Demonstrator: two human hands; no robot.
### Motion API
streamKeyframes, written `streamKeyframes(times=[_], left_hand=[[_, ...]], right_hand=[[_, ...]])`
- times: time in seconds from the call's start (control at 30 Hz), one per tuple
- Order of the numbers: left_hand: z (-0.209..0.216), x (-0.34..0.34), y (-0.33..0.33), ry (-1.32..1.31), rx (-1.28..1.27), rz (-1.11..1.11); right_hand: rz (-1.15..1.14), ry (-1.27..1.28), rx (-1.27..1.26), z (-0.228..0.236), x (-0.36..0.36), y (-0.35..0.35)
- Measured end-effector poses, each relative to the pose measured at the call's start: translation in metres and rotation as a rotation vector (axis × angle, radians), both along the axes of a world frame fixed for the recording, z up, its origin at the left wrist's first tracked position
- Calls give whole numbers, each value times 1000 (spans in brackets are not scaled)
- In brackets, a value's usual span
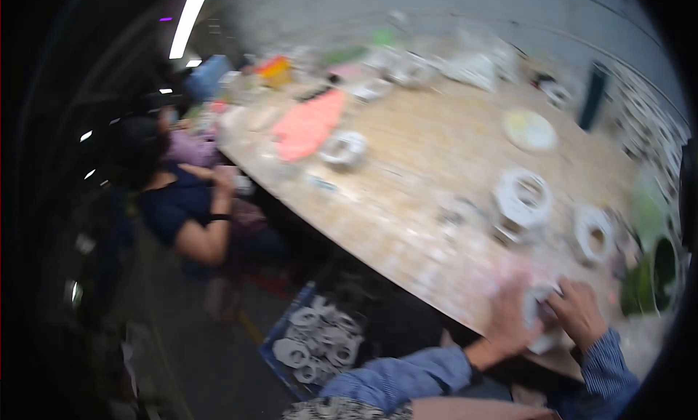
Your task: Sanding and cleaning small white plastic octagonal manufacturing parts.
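Close to the table's near edge at the lower right, a white ring-shaped part (pixel 534 308) is held between my two hands. My left hand (pixel 507 317) is closed against its left side, with the fingers smeared by motion. From the right, my right hand (pixel 579 314) has its fingers bent and pinched on the part's upper rim. Blur hides the part's finer shape. Farther up the table sits a larger white ring-shaped piece (pixel 534 213), with another white ring (pixel 592 234) to its right.
The wooden table (pixel 436 165) carries a pink sheet (pixel 311 125), a white ring (pixel 343 149), a pale yellow disc (pixel 530 130) and a dark cylinder (pixel 593 96). Below its left edge stands a blue crate (pixel 280 351) of white rings. A co-worker (pixel 193 202) sits at the left.
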State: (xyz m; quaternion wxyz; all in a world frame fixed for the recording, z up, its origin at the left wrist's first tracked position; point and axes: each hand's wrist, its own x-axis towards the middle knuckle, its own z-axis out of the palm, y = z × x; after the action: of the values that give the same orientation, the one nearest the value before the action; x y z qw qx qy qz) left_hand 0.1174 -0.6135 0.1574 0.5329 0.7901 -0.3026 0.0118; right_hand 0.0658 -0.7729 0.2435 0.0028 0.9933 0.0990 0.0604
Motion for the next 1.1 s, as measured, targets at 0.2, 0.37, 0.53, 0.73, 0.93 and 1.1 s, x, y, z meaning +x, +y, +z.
streamKeyframes(times=[0.2, 0.37, 0.53, 0.73, 0.93, 1.1], left_hand=[[16, -1, 3, -6, 30, 12], [11, 6, 0, -34, 17, 35], [9, 10, -1, -4, 34, 39], [7, 6, -8, -11, -23, 79], [11, -9, -3, 42, 33, 11], [8, 2, 3, -19, 14, 32]], right_hand=[[135, -186, 35, 18, 11, 9], [164, -176, 39, 4, 18, 5], [378, -246, 62, 3, 33, 11], [384, -203, 97, 6, 35, 3], [366, -74, 3, 4, 15, -1], [372, -123, -68, -3, 22, -14]])
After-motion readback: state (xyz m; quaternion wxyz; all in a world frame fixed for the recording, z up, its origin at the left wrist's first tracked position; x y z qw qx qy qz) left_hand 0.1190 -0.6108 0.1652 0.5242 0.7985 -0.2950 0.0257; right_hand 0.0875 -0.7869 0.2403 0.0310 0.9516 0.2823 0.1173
